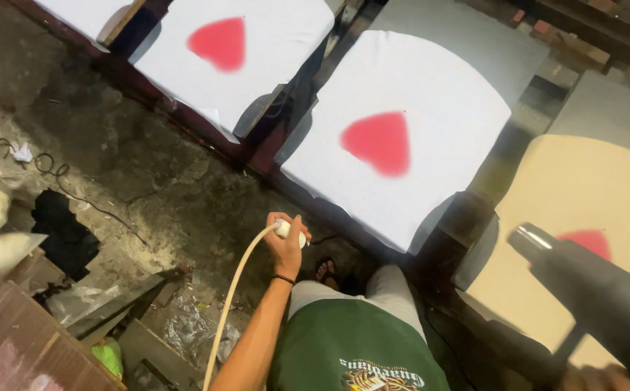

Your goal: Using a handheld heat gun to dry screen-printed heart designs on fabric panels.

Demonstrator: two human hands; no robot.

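Two white shirts lie stretched flat over printing boards, and each one carries a red rounded-triangle print: the nearer shirt (402, 130) sits in the middle of the view, and the farther shirt (231, 54) is up and to the left of it. They are pulled smooth on the boards, probably so that the fresh colour stays flat and even. A third, cream-coloured shirt (583, 210) lies on a board at the right, with a small part of a red print (589, 242) showing just behind the tool.

The left hand (286, 242) is closed around a white plug or connector at the end of a cream cable (231, 297), which runs down toward the bottom edge beside the arm. It is held low, in front of the boards and apart from the shirts, so the cable seems to be kept away from the prints.

The right hand (605, 378) is only partly in view at the lower right corner. It appears to grip the handle of a black heat gun (597, 289), but I cannot tell how tightly the fingers close. The metal nozzle points toward the cream shirt, close above its red print, which suits drying the ink.
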